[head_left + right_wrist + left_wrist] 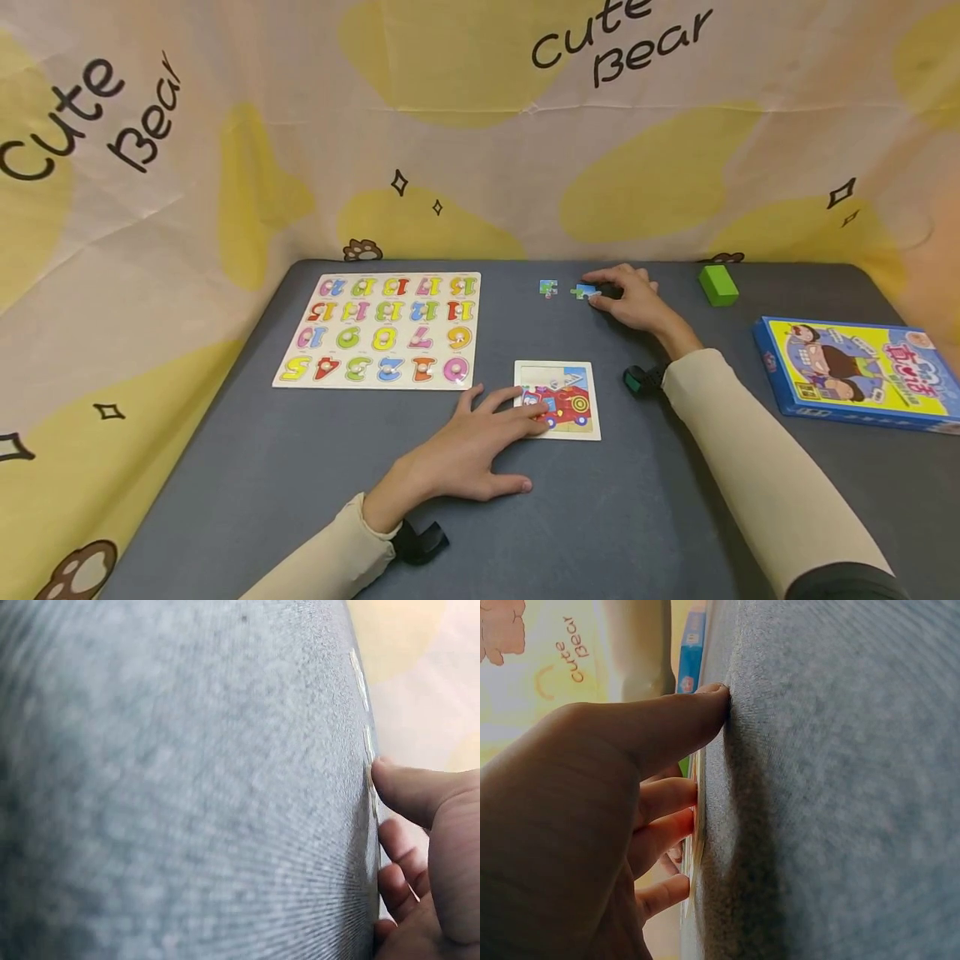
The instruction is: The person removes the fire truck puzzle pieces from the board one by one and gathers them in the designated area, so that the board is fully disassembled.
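Observation:
A small wooden jigsaw (pixel 592 404) in a pale frame shows a red fire truck, its upper left bare. My left hand (pixel 476 454) rests on it with fingers spread, fingertips on its left part and thumb on the table. In the left wrist view, the fingers (pixel 664 836) reach the board's edge. At the back, my right hand (pixel 633 298) pinches a blue and green jigsaw piece (pixel 582 292) between thumb and index finger, down at the table. Another jigsaw piece (pixel 548 288) lies just left of it. In the right wrist view, the thumb (pixel 412 787) meets the piece's edge.
A number puzzle board (pixel 375 332) lies at the left, filled with colourful numerals. A green block (pixel 718 286) stands at the back right. Nearer, a blue and yellow box (pixel 862 371) lies at the right edge. A printed cloth (pixel 480 167) hangs behind the grey table (pixel 600 517).

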Available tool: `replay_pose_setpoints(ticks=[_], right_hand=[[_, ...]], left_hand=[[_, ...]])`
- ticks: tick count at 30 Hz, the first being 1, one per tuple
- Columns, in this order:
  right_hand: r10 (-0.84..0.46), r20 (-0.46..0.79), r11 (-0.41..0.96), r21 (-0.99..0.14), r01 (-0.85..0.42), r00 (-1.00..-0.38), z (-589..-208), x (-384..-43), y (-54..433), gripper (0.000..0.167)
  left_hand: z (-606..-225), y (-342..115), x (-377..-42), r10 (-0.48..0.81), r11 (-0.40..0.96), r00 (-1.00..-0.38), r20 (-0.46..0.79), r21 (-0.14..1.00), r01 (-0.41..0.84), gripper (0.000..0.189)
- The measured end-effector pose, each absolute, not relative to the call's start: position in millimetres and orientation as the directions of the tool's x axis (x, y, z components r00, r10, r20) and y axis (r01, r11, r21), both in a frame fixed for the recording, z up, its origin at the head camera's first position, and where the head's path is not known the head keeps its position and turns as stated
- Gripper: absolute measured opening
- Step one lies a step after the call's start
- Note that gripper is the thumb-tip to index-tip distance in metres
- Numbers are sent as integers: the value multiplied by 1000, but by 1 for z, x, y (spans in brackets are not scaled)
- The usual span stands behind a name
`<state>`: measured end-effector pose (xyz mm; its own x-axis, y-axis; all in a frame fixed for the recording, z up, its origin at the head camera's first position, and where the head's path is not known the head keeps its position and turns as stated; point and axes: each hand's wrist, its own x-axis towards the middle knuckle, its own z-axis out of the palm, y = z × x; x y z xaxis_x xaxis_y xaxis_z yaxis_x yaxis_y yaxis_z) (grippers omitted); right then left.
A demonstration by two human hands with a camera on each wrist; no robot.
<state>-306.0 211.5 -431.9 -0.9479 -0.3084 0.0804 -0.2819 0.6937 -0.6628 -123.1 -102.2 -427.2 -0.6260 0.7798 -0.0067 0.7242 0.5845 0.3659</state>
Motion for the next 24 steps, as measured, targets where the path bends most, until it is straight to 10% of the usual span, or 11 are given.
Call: replay_pose_setpoints(ticks=[24], right_hand=[[-206, 82, 743, -636, -210, -975, -435, -312, 210, 36]], left_hand=[[-424, -102, -122, 781, 586, -624, -20, 366, 723, 65]])
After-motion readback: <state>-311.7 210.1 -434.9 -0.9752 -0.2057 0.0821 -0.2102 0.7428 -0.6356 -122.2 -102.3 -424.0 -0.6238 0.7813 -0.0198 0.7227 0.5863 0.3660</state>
